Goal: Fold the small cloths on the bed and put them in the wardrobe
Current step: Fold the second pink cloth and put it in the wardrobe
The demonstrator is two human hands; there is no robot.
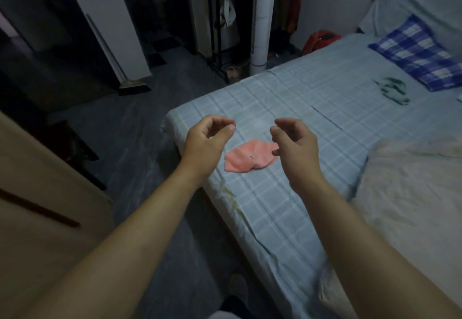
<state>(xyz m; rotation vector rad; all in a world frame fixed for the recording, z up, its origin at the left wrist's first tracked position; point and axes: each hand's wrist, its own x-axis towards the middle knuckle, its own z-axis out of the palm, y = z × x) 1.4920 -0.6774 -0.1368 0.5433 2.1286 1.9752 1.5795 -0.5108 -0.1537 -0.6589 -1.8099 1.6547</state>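
Note:
A small pink cloth (250, 156) lies crumpled near the corner of the bed (287, 98), which has a pale blue checked sheet. A small green cloth (392, 89) lies bunched farther back on the sheet, close to the pillow. My left hand (206, 141) hovers just left of the pink cloth, fingers curled and apart, holding nothing. My right hand (292, 141) hovers over the pink cloth's right edge, also curled open with nothing in it. A light wooden wardrobe door (42, 193) stands at the left edge.
A blue-and-white checked pillow (420, 51) lies at the bed's far right. A cream blanket (410, 193) covers the near right part. On the dark floor stand a broom (132, 86), a white roll (262, 18), a black rack (217, 31) and a red bag (321, 39).

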